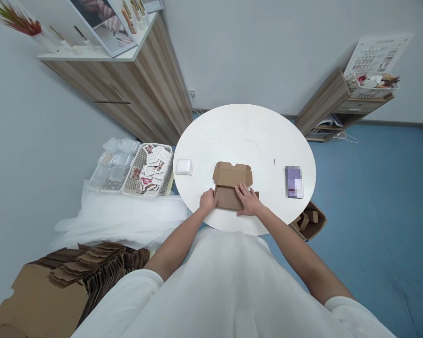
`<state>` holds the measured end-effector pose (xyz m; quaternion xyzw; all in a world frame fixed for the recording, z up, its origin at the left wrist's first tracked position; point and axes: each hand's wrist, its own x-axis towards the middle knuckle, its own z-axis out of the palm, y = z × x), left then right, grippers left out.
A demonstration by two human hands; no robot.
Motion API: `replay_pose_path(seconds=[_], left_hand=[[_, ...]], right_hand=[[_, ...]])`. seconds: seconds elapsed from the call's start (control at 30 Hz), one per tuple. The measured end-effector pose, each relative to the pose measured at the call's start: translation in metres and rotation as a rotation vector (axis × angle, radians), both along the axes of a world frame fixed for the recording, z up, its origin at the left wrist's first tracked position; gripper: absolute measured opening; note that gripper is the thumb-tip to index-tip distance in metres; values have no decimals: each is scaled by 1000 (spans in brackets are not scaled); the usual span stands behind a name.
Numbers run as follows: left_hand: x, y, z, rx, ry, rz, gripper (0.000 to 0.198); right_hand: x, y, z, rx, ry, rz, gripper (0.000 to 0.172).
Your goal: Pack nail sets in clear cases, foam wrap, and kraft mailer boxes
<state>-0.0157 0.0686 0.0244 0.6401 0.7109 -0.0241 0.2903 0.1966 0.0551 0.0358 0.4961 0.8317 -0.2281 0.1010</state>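
A brown cardboard mailer box (228,197), partly folded, lies at the near side of the round white table (246,136). Its lid with side flaps (232,174) is laid back away from me. My left hand (208,201) has its fingers curled round the box's left side wall. Across the right part of the box my right hand (249,201) rests palm down with fingers stretched out, hiding some of that side. A small flap of brown card shows to the right of that hand.
A small white packet (184,166) lies at the table's left, a purple item (294,182) at its right. Left of the table are a basket of cards (151,169), white sheets (126,211) and stacked flat cardboard (45,291). An open carton (311,220) stands below right.
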Motion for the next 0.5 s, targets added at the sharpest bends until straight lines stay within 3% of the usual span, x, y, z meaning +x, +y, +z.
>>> replay_pose_path(seconds=[0.17, 0.27, 0.37, 0.5], left_hand=[[-1, -6, -1, 28, -89, 18, 27], [-7, -15, 5, 62, -258, 9, 65], [-10, -19, 12, 87, -347, -107, 102], [-8, -13, 16, 29, -265, -261, 124]], right_hand=[[4, 3, 0, 6, 11, 6, 117], [9, 8, 0, 7, 16, 24, 116], [14, 13, 3, -4, 5, 42, 116], [17, 18, 7, -15, -15, 66, 117]])
